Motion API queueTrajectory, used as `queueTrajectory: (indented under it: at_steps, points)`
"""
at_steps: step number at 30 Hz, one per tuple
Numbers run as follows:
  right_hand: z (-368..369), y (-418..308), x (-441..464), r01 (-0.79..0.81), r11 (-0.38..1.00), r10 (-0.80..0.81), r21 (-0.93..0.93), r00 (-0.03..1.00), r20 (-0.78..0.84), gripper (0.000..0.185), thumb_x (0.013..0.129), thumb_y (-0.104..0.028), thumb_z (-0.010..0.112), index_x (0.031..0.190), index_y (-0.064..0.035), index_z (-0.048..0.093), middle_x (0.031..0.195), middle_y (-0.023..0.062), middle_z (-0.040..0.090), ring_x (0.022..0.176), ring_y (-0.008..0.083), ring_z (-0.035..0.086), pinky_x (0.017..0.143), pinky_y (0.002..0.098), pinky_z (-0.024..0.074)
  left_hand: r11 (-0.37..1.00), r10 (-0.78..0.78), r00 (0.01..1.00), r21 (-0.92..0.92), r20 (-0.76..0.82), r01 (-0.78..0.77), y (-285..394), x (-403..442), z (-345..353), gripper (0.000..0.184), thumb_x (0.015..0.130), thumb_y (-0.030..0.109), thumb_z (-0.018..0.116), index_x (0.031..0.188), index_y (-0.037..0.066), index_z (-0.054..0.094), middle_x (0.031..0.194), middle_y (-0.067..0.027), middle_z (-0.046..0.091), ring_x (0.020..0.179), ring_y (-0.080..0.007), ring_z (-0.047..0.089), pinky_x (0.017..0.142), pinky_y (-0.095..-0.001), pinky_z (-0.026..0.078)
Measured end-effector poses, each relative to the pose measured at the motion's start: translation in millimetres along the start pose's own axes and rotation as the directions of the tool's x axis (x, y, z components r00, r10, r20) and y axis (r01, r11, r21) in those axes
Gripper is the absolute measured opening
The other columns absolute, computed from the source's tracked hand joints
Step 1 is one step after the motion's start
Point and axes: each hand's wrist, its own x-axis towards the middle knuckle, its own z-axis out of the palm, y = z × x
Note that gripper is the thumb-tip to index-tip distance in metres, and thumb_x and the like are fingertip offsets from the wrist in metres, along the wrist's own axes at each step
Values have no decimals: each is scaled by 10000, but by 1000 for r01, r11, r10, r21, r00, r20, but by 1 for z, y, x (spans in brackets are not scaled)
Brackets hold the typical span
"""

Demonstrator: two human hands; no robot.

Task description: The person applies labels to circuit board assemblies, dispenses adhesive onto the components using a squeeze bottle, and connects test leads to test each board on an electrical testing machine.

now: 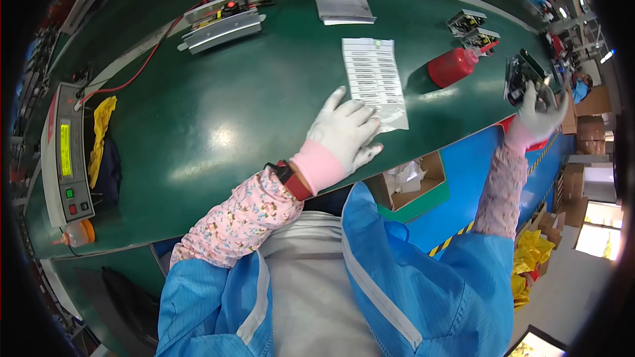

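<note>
My gloved left hand (340,135) lies spread, gripping nothing, over the lower left of a printed sheet (375,78) on the green desk (231,92); thin and light-looking, it should lift best by an edge. Next comes a glossy red bottle (451,67). Farther right, my half-curled right hand (537,112) is at a dark, angular assembly (520,74), probably stiff yet fragile, best held by its sides; whether I grip it, I cannot tell.

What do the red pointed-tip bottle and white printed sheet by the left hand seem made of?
The red, round-bodied, pointed-tip bottle looks like smooth plastic, given its even colour and soft sheen. The white, rectangular printed sheet is probably matte paper, lying flat with dark print; its shinier lower end may be film.
</note>
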Motion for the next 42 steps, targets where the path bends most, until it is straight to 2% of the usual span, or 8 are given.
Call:
queueTrajectory:
  at_steps: [5,8,10,15,21,25,30,42]
  points:
    - [13,-132,-56,-13,957,-78,290,950,302,831,799,85,764,1513,8,346,1186,235,651,973,229,658,914,317,529,991,-87,934,-123,-346,47,0,-2,-20,347,865,221,699,1181,78,689,1229,-95,660,1136,-285,605,1137,-487,385]
    - [48,-181,-86,-33,921,-231,388,756,613,842,747,114,753,1500,-9,398,1098,150,715,879,185,670,816,293,554,934,-340,691,-317,-638,166,-15,-11,-63,295,883,103,654,1175,63,678,1177,-83,688,1080,-274,626,1022,-382,471]
    - [75,-211,-103,38,923,-331,382,583,742,795,733,61,765,1464,-21,465,1058,72,734,848,168,675,819,279,552,781,-586,514,-606,-626,153,-32,-25,-87,242,939,70,607,1167,29,676,1158,-88,692,1037,-212,640,959,-316,489]
    - [140,-244,-155,102,870,-492,482,243,836,792,728,-38,775,1465,-87,489,1091,35,731,965,202,673,887,292,521,671,-730,355,-711,-584,212,-56,-59,-101,215,975,65,575,1155,1,675,1113,-97,698,985,-166,641,905,-278,498]
    - [150,-248,-165,32,798,-534,602,500,681,562,811,-69,754,1348,-31,592,1098,63,726,978,195,658,873,283,510,567,-792,445,-775,-418,281,-57,-72,-82,208,976,116,571,1117,-5,664,1005,-88,700,880,-149,624,825,-262,502]
    - [132,-232,-157,-762,638,171,108,277,946,321,893,-127,742,1166,33,687,1087,87,717,956,165,639,862,255,494,526,-798,501,-793,-335,307,-48,-69,-83,199,967,144,578,1075,-3,657,968,-76,692,828,-138,608,775,-261,499]
    - [140,-237,-152,-724,686,229,-77,114,967,258,942,-177,729,1036,63,724,1084,103,710,931,127,610,855,219,474,502,-808,477,-827,-345,252,-47,-68,-83,186,961,153,582,1040,2,656,947,-71,685,794,-131,596,747,-263,497]
    - [143,-241,-159,-749,659,257,-65,143,956,281,925,-207,755,1022,55,731,995,81,706,837,89,571,795,200,459,464,-829,468,-842,-305,274,-47,-69,-82,182,948,154,616,1042,2,652,950,-79,681,789,-138,605,748,-261,501]
